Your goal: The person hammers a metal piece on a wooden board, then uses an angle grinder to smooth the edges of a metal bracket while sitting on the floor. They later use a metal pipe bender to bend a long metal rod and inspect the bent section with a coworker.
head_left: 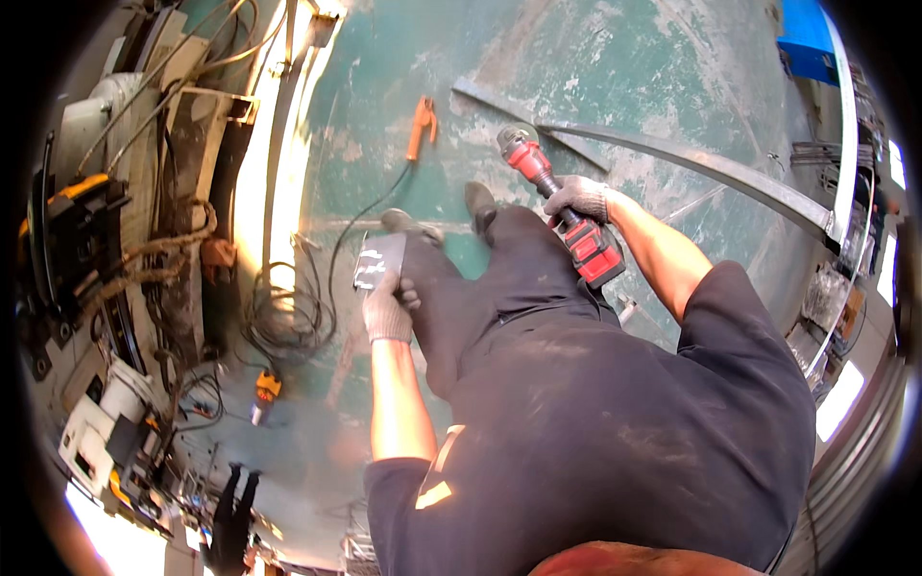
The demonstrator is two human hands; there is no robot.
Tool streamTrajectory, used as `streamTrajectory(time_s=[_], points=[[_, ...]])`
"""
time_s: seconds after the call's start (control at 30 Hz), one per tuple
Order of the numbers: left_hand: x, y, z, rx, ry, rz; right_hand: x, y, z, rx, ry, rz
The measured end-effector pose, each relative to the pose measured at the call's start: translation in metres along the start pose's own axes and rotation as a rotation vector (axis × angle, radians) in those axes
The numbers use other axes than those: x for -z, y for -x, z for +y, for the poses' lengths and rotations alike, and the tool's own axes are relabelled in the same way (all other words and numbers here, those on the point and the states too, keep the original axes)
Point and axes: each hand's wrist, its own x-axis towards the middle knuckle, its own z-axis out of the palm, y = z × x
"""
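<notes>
My right hand [578,198], in a grey knit glove, is wrapped round the slim body of a red and black cordless angle grinder [528,161]. The grinder's disc end points ahead and to the left, and its battery end is toward my body. In my left hand [389,309], also gloved, is a small flat grey plate [381,259] with bright, shiny patches on its left side. My left fingers grip the plate's near edge, just left of my leg. The plate and the grinder are well apart.
On the green floor ahead lies an orange electrode holder [421,130] with a black cable [351,240] coiling left. Long metal bars [691,160] stretch across to the right. Machinery [106,240] lines the left side, near a yellow tool [266,389]. Another person [232,518] is at lower left.
</notes>
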Motion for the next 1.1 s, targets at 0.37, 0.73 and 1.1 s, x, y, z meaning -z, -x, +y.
streamTrajectory(time_s=[0.37,0.73,1.1], points=[[-0.057,0.008,-0.126,-0.043,-0.178,-0.17,0.051,0.029,0.198,0.049,-0.056,0.124],[-0.073,-0.166,-0.249,-0.038,-0.215,-0.248,0.117,-0.082,0.331,0.117,0.26,0.437],[-0.167,-0.446,-0.381,0.014,-0.119,-0.387,0.184,-0.28,0.414,0.115,0.211,0.558]])
